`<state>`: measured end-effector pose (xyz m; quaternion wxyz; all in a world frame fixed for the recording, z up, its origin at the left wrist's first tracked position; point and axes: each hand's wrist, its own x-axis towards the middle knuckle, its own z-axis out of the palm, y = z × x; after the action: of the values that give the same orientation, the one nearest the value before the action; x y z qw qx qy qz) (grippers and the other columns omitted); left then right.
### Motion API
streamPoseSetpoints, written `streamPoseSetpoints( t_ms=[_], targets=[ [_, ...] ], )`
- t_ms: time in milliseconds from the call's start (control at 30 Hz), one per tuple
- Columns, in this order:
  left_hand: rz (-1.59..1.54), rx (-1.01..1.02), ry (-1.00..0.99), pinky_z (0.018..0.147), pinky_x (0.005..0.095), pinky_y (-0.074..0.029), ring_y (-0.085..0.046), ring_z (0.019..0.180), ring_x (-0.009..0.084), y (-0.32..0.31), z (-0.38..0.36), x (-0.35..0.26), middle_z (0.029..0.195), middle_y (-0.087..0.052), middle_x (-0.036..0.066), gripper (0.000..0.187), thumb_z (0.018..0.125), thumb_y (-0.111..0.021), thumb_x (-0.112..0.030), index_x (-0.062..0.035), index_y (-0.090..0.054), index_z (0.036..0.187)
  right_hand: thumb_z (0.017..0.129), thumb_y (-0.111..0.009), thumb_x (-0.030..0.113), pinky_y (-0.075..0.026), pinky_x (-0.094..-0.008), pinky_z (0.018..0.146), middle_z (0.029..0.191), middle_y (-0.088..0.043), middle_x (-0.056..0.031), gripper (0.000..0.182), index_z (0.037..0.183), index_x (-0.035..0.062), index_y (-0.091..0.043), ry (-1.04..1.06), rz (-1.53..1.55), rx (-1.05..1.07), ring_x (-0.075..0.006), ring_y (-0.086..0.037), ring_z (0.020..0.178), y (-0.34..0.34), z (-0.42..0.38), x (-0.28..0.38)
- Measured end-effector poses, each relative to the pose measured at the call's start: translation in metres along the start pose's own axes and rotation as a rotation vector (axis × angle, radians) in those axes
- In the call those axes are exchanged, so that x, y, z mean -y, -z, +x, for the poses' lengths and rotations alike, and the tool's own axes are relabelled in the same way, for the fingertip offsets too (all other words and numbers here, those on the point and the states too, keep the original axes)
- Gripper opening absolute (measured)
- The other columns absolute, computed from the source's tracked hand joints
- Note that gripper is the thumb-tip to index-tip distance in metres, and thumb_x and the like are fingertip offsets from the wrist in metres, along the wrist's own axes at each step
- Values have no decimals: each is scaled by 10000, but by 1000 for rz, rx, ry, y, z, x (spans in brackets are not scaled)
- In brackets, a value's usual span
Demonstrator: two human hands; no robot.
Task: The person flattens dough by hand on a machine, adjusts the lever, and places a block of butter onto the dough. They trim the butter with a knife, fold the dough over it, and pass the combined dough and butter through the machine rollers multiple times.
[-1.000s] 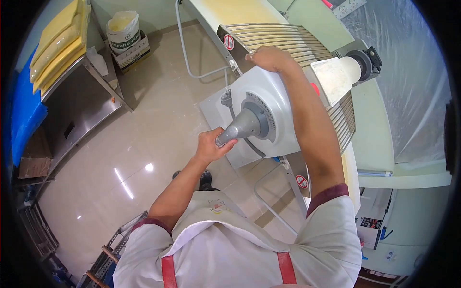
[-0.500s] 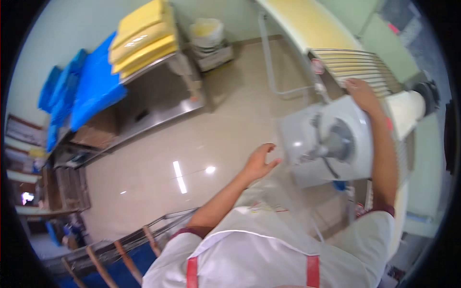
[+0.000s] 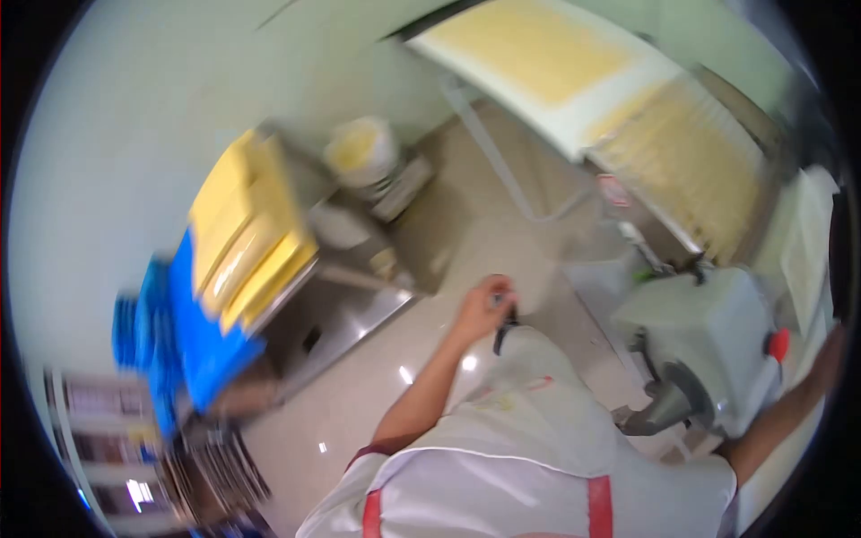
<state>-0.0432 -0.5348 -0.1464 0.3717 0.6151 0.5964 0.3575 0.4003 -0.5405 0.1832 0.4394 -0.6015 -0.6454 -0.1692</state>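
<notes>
My left hand is closed around a small dark object in front of the white apron. Motion blur hides what exactly the object is. At the far right, my right arm reaches past the grey machine, and my right hand is blurred at the dark rim of the view, its fingers indistinct. A red knob sits on the machine's right side, near that forearm. A dark grey curved part sticks out of the machine towards my body.
Behind the machine, a slatted rack adjoins a long white surface with a yellow sheet. Yellow bundles and blue bags lie on a steel table at left. A white bucket stands beyond it.
The view has swung, and the machine now appears lower and turned. My left hand, open before, is closed on the dark object. My right hand has left the rack's edge for the far right.
</notes>
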Motion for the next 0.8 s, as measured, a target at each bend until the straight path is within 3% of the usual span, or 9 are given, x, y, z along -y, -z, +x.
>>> streamPoseSetpoints(
  t_ms=[33, 133, 267, 367, 533, 600, 667, 800],
  targets=[
    [2, 23, -33, 810, 332, -516, -655, 889, 200, 14, 25, 1, 981, -680, 120, 309, 837, -716, -180, -22, -620, 1085, 997, -418, 343, -350, -361, 1058, 1314, -563, -157, 483, 1287, -21, -546, -208, 239, 40, -274, -495, 1236, 13, 1, -57],
    [-24, 119, -11, 813, 300, -514, -653, 897, 165, 52, 108, 25, 974, -681, 89, 233, 878, -674, -147, -28, -629, 1072, 990, -492, 282, -304, -320, 1098, 1371, -549, -58, 388, 1337, 123, -557, -222, -454, -105, -187, -472, 1293, 5, -7, -116],
    [-131, 138, -16, 796, 255, -467, -586, 876, 121, 82, 198, 40, 956, -636, 35, 221, 924, -635, -183, -11, -623, 1060, 946, -599, 251, -383, -324, 1033, 1284, -613, -78, 365, 1287, 119, -595, -394, -646, -206, -205, -550, 1216, 7, 4, -128],
    [-144, 116, 45, 834, 262, -451, -573, 906, 120, 101, 258, 53, 972, -629, 34, 242, 927, -636, -201, -4, -617, 1067, 937, -609, 251, -406, -341, 1013, 1264, -619, -107, 364, 1266, 97, -602, -437, -814, -192, -244, -568, 1195, 22, -6, -132],
    [-139, 101, -31, 863, 268, -438, -566, 934, 125, 121, 372, 80, 992, -628, 37, 233, 941, -615, -197, -5, -618, 1075, 940, -603, 234, -442, -321, 966, 1214, -649, -105, 343, 1229, 51, -619, -403, -968, -298, -242, -605, 1138, 32, -33, -85],
    [-160, 100, -57, 879, 266, -437, -569, 951, 129, 131, 419, 70, 1011, -631, 45, 224, 950, -598, -180, 3, -615, 1078, 937, -608, 206, -444, -320, 961, 1210, -651, -99, 319, 1195, 21, -634, -560, -1099, -333, -230, -608, 1125, 4, -43, -34],
    [-149, 71, -95, 897, 270, -438, -572, 971, 135, 145, 469, 77, 1014, -634, 52, 226, 954, -587, -169, 8, -612, 1092, 916, -629, 218, -453, -365, 940, 1191, -639, -157, 349, 1216, 39, -616, -538, -1074, -318, -272, -604, 1103, -28, -64, 3],
    [-147, 30, -134, 930, 294, -445, -575, 1012, 149, 181, 563, 98, 1070, -621, 75, 258, 954, -573, -143, 18, -582, 1155, 914, -621, 204, -413, -416, 998, 1291, -545, -243, 464, 1300, -27, -509, -998, -947, -269, -346, -537, 1189, -120, -61, 73]
  ],
)
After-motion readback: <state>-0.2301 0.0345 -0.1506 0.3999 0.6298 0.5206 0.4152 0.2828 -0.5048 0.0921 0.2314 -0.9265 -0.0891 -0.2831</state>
